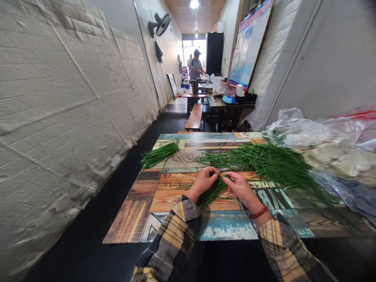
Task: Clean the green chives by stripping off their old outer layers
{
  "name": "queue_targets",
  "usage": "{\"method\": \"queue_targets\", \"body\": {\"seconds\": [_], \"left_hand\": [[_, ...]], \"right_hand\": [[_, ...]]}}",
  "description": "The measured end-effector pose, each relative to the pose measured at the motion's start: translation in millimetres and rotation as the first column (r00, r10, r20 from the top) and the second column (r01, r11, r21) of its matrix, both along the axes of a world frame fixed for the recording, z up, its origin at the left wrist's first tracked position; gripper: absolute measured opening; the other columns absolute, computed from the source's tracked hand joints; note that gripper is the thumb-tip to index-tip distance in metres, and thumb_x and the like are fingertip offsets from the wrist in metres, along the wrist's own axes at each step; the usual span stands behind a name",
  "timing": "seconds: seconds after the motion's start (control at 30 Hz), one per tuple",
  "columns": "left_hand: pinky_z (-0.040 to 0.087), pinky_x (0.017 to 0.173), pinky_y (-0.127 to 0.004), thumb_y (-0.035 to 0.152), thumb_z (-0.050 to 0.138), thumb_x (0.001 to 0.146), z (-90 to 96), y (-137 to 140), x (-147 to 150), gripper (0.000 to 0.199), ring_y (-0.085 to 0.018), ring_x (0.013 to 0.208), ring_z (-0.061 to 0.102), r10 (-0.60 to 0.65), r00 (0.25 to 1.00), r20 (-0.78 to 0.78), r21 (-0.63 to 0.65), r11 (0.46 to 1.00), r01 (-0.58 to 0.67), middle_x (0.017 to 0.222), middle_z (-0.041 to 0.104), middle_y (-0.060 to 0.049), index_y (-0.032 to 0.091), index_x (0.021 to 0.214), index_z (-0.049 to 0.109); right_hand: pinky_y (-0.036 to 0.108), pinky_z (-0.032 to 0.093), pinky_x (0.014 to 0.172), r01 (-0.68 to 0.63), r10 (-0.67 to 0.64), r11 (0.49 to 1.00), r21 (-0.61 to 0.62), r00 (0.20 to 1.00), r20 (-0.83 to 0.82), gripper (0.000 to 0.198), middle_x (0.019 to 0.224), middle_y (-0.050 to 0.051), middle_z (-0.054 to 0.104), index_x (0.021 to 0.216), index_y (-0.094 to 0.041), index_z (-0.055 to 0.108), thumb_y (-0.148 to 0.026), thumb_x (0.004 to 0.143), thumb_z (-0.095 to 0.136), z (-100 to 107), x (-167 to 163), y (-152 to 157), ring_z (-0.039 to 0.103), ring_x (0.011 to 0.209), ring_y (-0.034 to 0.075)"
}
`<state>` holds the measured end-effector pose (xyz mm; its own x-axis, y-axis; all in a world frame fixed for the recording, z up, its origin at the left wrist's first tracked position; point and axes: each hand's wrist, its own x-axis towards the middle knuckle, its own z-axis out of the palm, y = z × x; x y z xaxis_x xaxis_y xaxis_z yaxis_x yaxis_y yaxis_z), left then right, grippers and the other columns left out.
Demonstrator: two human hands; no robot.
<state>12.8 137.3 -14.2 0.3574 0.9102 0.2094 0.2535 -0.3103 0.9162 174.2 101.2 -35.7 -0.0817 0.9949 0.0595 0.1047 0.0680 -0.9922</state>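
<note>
A small bunch of green chives lies low over the middle of the table, under and between my two hands. My left hand is closed, its thumb and forefinger pinching at the far end of the bunch. Close beside it, my right hand pinches the same end, its fingertips almost touching the left ones. The exact grip is partly covered by the fingers. A large loose pile of chives spreads beyond and right of my hands. At the far left rests a neat bunch of chives, with a thin wooden stick by it.
The patchwork-patterned table carries clear plastic bags with pale contents on its right. A brick-patterned wall runs along the left. Farther off stand a wooden bench, another table and a person.
</note>
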Motion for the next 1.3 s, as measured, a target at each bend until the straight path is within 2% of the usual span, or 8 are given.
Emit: {"method": "queue_targets", "body": {"seconds": [0.3, 0.63, 0.83, 1.13, 1.3], "left_hand": [[0.039, 0.059, -0.020, 0.020, 0.055, 0.073, -0.9, 0.9, -0.2, 0.012, -0.010, 0.063, 0.050, 0.035, 0.998, 0.045, -0.026, 0.999, -0.034, 0.066, 0.060, -0.001, 0.012, 0.068, 0.063], [0.037, 0.058, -0.021, 0.022, 0.057, 0.073, -0.3, 0.6, 0.1, 0.014, -0.010, 0.061, 0.048, 0.043, 0.997, 0.058, -0.029, 0.999, -0.042, 0.064, 0.058, -0.001, 0.011, 0.070, 0.065], [0.038, 0.060, -0.020, 0.016, 0.054, 0.074, 0.4, -0.2, -0.2, 0.012, -0.010, 0.062, 0.050, 0.043, 0.999, 0.022, 0.040, 0.998, -0.043, 0.066, 0.059, -0.001, 0.012, 0.071, 0.065], [0.039, 0.066, -0.022, 0.012, 0.052, 0.076, 1.3, -0.5, -1.5, 0.015, -0.012, 0.070, 0.054, 0.107, 0.979, -0.176, 0.286, 0.957, -0.053, 0.072, 0.061, -0.001, 0.015, 0.073, 0.066], [0.040, 0.067, -0.023, 0.012, 0.051, 0.078, 3.5, -3.8, -1.3, 0.015, -0.013, 0.073, 0.056, 0.120, 0.965, -0.235, 0.321, 0.946, -0.040, 0.075, 0.062, -0.002, 0.016, 0.076, 0.066]], "right_hand": [[0.021, 0.030, 0.040, 0.018, -0.017, 1.000, -0.011, 0.999, 0.033, 0.034, 0.047, -0.006, 0.049, 0.098, -0.016, 0.065, -0.042, 0.076, 0.061, -0.3, -0.4, 0.1, 0.043, 0.038, 0.009], [0.022, 0.031, 0.040, 0.005, -0.005, 1.000, -0.005, 0.998, 0.060, 0.033, 0.048, -0.005, 0.051, 0.099, -0.016, 0.065, -0.040, 0.078, 0.060, 2.8, -0.3, -1.3, 0.045, 0.039, 0.009], [0.021, 0.031, 0.041, 0.002, -0.002, 1.000, -0.004, 0.996, 0.084, 0.032, 0.046, -0.006, 0.050, 0.100, -0.015, 0.065, -0.039, 0.078, 0.059, 2.2, -0.1, -0.9, 0.045, 0.038, 0.009], [0.021, 0.031, 0.042, -0.007, 0.008, 1.000, -0.010, 0.994, 0.110, 0.032, 0.046, -0.006, 0.050, 0.101, -0.016, 0.064, -0.038, 0.080, 0.057, 0.4, 0.2, -0.6, 0.045, 0.039, 0.009], [0.022, 0.031, 0.042, -0.003, 0.005, 1.000, -0.012, 0.996, 0.094, 0.030, 0.048, -0.007, 0.049, 0.098, -0.016, 0.062, -0.038, 0.079, 0.058, -2.6, 0.1, 1.2, 0.045, 0.039, 0.009]]}}
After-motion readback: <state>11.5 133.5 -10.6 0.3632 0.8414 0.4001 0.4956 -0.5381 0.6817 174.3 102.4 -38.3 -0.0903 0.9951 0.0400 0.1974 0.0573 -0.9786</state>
